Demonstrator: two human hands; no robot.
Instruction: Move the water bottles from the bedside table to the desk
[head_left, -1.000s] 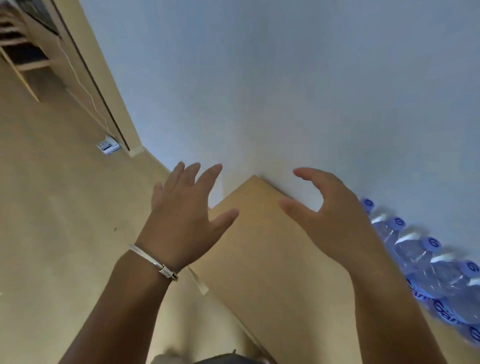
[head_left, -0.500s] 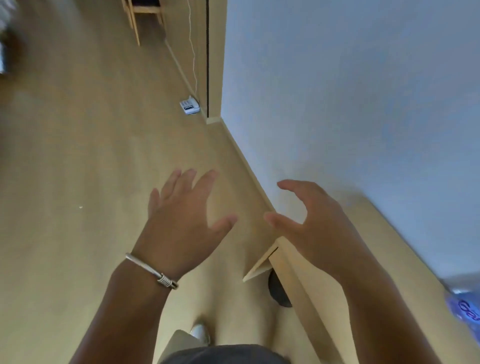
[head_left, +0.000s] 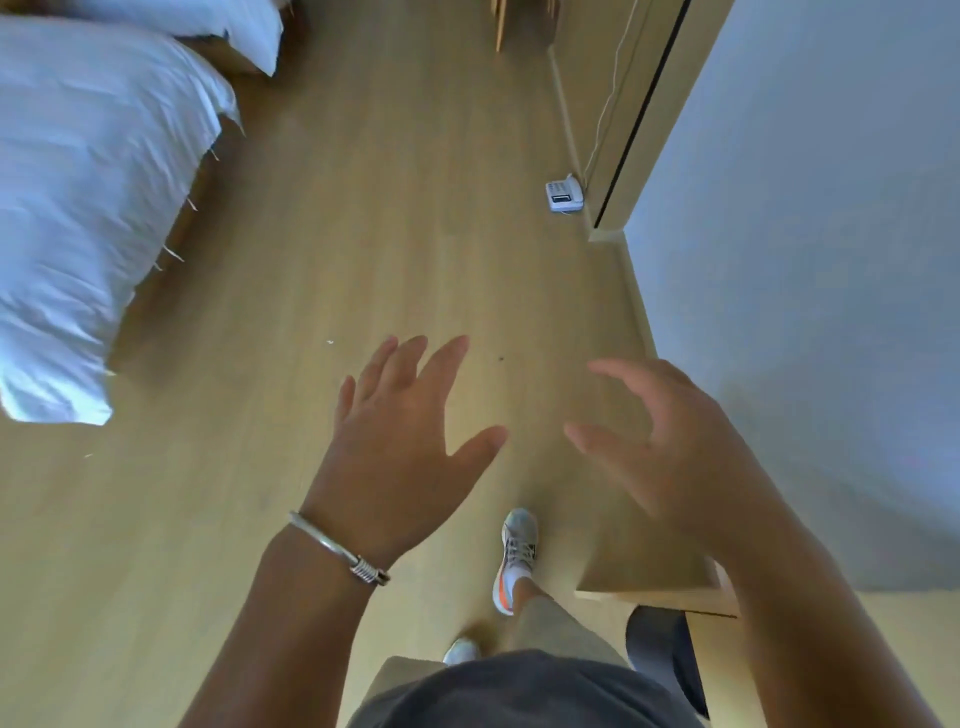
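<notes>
Turning from the wall, both hands now hang over the floor: left hand and right hand, fingers spread, empty. Bottles gone from view; surface corner under the right wrist.

Both arms are raised over the wood floor, left hand spread with a silver bracelet at the wrist, right hand loosely curved, holding nothing; desk corner under it; white bed far left; telephone by the wall
</notes>
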